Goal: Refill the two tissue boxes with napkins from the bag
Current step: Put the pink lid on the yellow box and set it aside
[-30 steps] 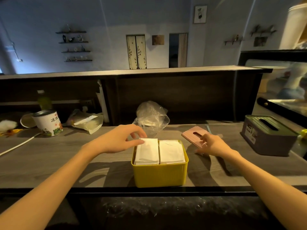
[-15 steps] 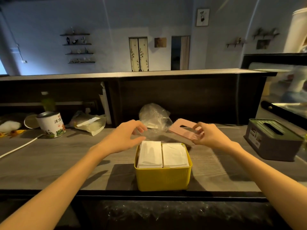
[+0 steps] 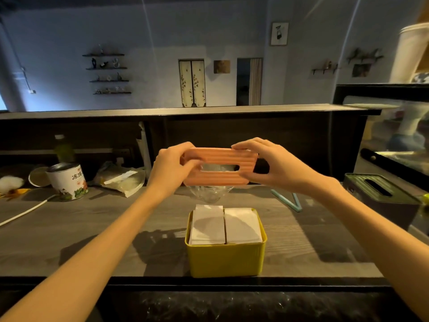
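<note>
A yellow tissue box (image 3: pixel 226 260) stands open near the counter's front edge, filled with two side-by-side stacks of white napkins (image 3: pixel 224 225). Above and behind it, both hands hold up a pink ribbed lid (image 3: pixel 219 176) with a slot in its middle. My left hand (image 3: pixel 173 167) grips the lid's left end and my right hand (image 3: pixel 271 166) grips its right end. The clear plastic bag (image 3: pixel 210 194) lies on the counter behind the yellow box, partly hidden by the lid. A dark grey tissue box (image 3: pixel 380 201) with its lid on sits at the right.
A printed tin can (image 3: pixel 68 181) and a crumpled packet (image 3: pixel 123 180) stand at the left back, with a white cable (image 3: pixel 25 211) running left. A light blue triangular stand (image 3: pixel 290 202) lies right of the bag. A glass display case (image 3: pixel 394 140) borders the right side.
My right hand lifted the pink lid off the counter and carried it up over the yellow box. My left hand left the napkins and took hold of the lid's left end.
</note>
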`<state>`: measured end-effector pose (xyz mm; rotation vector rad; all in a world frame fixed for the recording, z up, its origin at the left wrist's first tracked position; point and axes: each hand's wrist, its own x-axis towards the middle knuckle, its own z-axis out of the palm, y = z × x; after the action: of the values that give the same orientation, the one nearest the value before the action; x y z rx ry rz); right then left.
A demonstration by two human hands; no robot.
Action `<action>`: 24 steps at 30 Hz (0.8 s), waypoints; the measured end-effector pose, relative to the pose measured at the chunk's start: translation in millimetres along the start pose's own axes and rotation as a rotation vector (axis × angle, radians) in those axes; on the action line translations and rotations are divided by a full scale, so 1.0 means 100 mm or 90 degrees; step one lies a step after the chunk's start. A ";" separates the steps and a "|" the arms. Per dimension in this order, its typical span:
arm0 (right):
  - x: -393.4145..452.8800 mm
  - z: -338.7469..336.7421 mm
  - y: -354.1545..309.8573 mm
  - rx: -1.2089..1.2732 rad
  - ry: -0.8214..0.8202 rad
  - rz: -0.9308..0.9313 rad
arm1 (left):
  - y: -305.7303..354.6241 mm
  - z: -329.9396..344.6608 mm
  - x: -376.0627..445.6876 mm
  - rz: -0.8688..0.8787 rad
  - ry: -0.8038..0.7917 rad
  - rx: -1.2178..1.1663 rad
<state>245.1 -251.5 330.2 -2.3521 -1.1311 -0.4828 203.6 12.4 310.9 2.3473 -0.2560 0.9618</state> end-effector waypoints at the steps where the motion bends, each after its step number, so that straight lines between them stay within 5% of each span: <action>1: -0.02 0.02 -0.02 -0.021 -0.003 -0.002 | 0.01 -0.01 0.00 -0.033 -0.021 -0.062; 7: -0.11 0.11 -0.11 -0.168 -0.084 -0.016 | 0.03 -0.03 -0.10 -0.221 -0.171 -0.281; 11: -0.21 0.23 -0.11 -0.139 -0.179 -0.015 | -0.01 0.00 -0.20 -0.304 -0.244 -0.226; 16: -0.29 0.35 0.00 0.033 -0.373 0.091 | -0.04 0.15 -0.38 -0.220 -0.375 -0.010; 20: -0.37 0.43 0.04 0.036 -0.376 0.099 | 0.00 0.31 -0.54 -0.153 -0.505 0.027; 24: -0.40 0.44 0.03 0.034 -0.391 0.121 | -0.08 0.43 -0.76 -0.122 -0.482 0.105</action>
<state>228.5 -253.1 273.3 -2.5985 -1.1224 0.3618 176.9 -9.5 230.1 2.7358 -0.2373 -0.0318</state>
